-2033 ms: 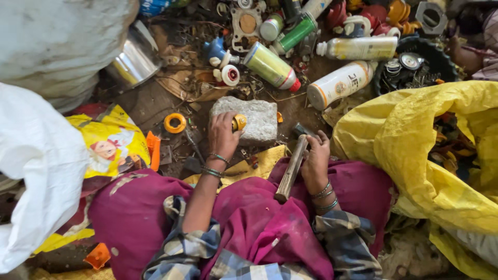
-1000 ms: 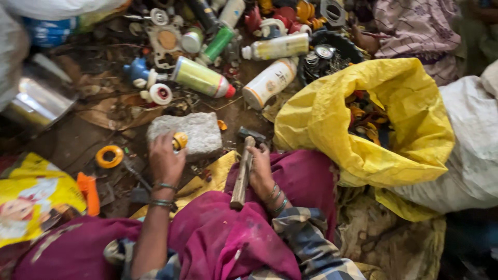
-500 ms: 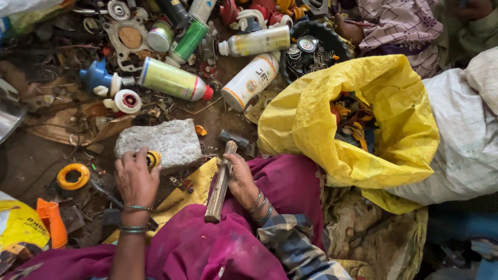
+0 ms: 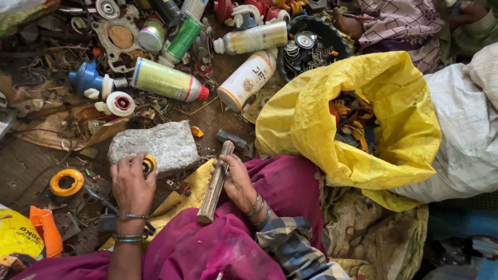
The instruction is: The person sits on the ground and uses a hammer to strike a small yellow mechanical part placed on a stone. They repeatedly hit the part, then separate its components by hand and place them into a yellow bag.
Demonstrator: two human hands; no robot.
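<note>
My left hand holds a small yellow round part against the near edge of a flat grey stone. My right hand grips a hammer by its wooden handle. The dark hammer head rests on the ground just right of the stone. Both wrists wear bangles. A magenta cloth covers my lap below the hands.
A yellow sack holding scrap pieces lies open at the right, a white sack beside it. Spray cans, a green-capped can, a blue part and an orange ring litter the ground. Another person's patterned cloth shows top right.
The view has swung right, so the yellow sack now fills more of the frame. My hands stay at the stone, left on the yellow part, right on the hammer.
</note>
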